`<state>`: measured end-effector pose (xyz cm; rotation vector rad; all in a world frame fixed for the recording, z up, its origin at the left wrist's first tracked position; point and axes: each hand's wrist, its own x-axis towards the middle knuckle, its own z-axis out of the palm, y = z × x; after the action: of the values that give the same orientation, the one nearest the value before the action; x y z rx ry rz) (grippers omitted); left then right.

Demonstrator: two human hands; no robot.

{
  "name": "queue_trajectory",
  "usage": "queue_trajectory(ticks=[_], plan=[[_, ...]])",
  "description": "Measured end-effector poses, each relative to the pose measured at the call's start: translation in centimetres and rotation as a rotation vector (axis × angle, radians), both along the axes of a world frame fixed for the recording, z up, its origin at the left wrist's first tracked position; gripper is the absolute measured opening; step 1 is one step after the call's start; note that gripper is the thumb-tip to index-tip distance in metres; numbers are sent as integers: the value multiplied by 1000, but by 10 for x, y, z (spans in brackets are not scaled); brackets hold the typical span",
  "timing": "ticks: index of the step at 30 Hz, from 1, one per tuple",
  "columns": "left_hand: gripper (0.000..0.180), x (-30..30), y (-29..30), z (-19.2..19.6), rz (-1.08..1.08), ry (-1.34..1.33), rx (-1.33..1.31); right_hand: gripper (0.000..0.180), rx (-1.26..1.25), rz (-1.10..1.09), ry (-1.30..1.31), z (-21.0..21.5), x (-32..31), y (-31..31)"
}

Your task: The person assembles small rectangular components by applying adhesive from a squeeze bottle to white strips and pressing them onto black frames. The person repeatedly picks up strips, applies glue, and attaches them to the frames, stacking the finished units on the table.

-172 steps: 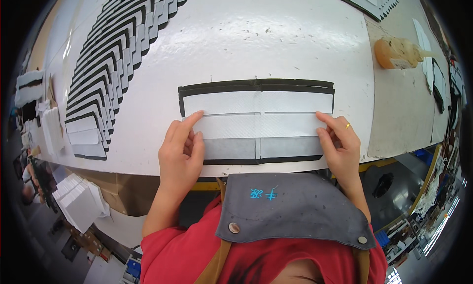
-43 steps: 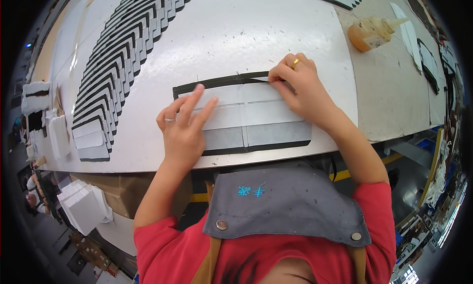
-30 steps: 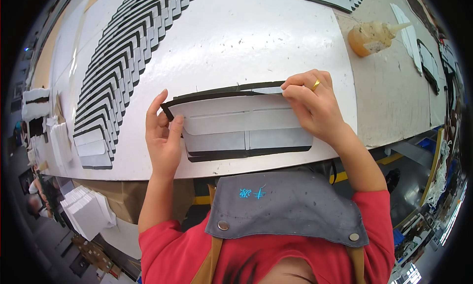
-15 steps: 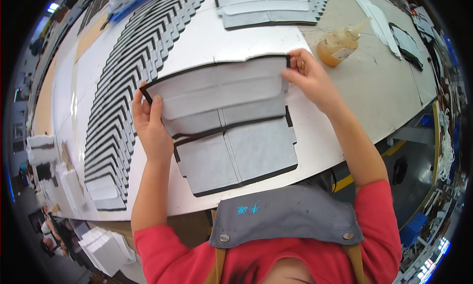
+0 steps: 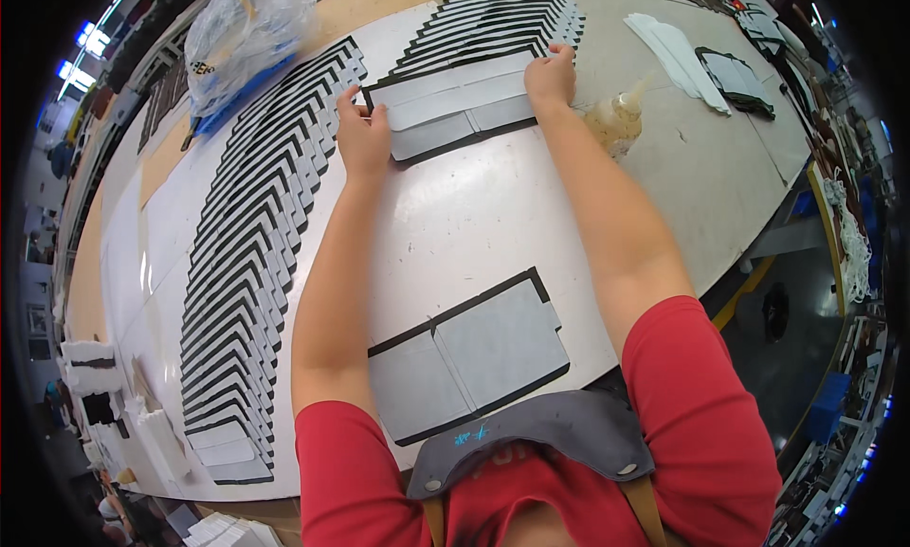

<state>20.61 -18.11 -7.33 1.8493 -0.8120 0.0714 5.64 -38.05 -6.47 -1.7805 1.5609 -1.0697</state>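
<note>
My left hand (image 5: 363, 137) pinches the left end of a pale grey panel (image 5: 431, 101) with black edging, a pocket-like strip and a centre seam. At the panel's right end, my right hand (image 5: 552, 78) has its fingers closed on the upper corner. Both arms are stretched away from me, and the panel lies against the front of a fanned row of similar panels (image 5: 507, 16). Nearer to me, a flat grey piece (image 5: 498, 343) with black edges rests on the white table, its left end partly behind my left forearm.
On the left a long curved row of overlapping panels (image 5: 242, 263) runs along the table (image 5: 455, 229). A bottle of amber liquid (image 5: 616, 120) stands beside my right forearm. White strips (image 5: 675, 59) lie far right, and a clear plastic bag (image 5: 248, 35) sits far left.
Both hands have carried the panel forward, away from me, up to the far row. The flat grey piece stays behind near the table's front edge. My body leans further over the table.
</note>
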Motion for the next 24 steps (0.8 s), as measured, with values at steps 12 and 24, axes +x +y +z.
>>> queue_trajectory(ticks=[12, 24], plan=[[41, 2, 1, 4, 25, -53, 137, 29, -31, 25, 311, 7, 3, 5], [18, -10, -2, 12, 143, -345, 304, 38, -361, 148, 676, -6, -2, 15]])
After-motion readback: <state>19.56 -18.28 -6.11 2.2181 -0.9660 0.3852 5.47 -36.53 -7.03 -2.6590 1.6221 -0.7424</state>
